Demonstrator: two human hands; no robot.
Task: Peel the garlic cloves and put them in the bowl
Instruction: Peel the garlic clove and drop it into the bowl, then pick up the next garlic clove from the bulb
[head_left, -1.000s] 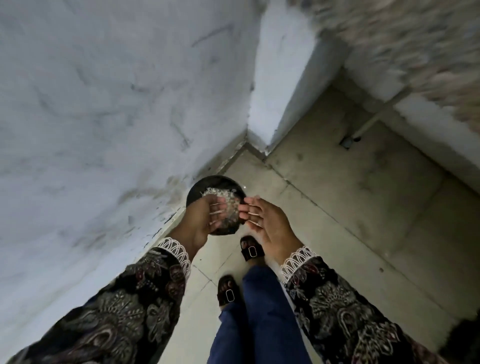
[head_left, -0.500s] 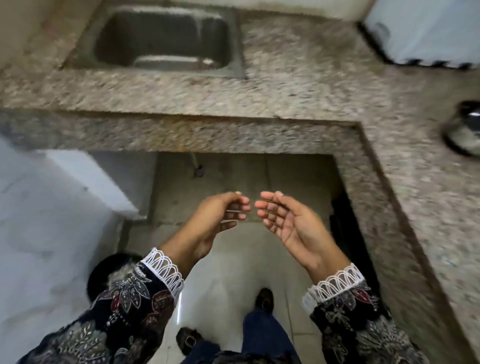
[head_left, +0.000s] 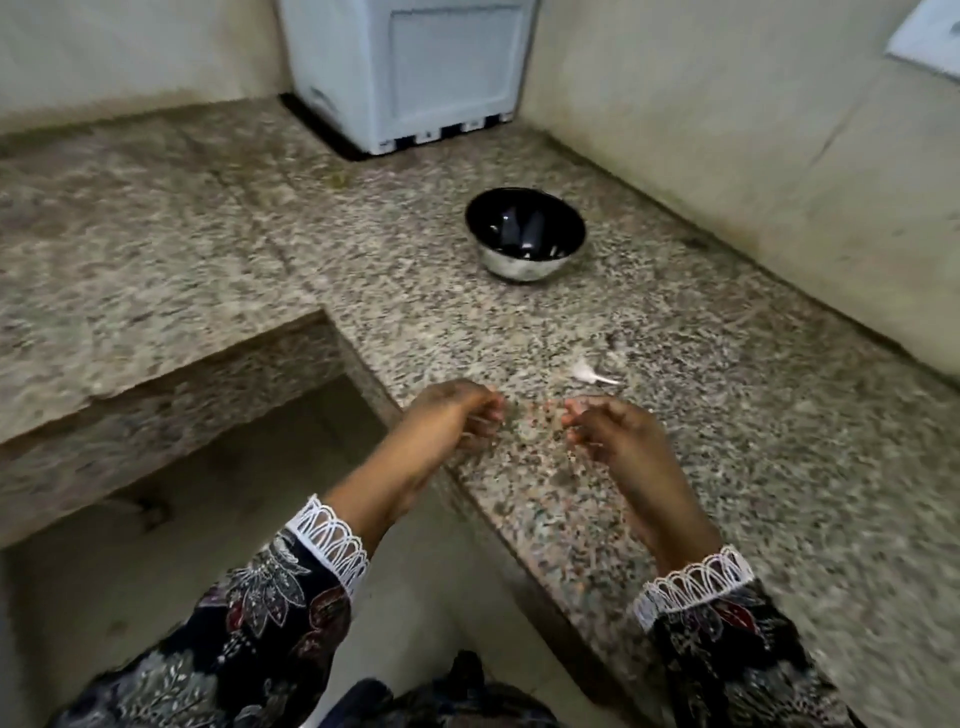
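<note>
A steel bowl (head_left: 524, 260) stands on the speckled granite counter (head_left: 727, 467), toward the back near the wall corner; its dark inside shows only reflections. A small white garlic piece or peel (head_left: 589, 373) lies on the counter between the bowl and my hands. My left hand (head_left: 457, 415) and my right hand (head_left: 608, 431) hover side by side over the counter's front edge, fingers loosely curled toward each other. Neither hand holds anything that I can see. The picture is blurred by motion.
A white appliance (head_left: 410, 73) stands at the back of the counter against the wall. The counter is L-shaped, with an open recess (head_left: 208, 493) below it on the left and tiled floor underneath. Walls close off the back and the right.
My view has swung from a black bin of peels on the floor, past the sink, to the counter with the bowl. Both hands rose from the bin and now hover over the counter.
</note>
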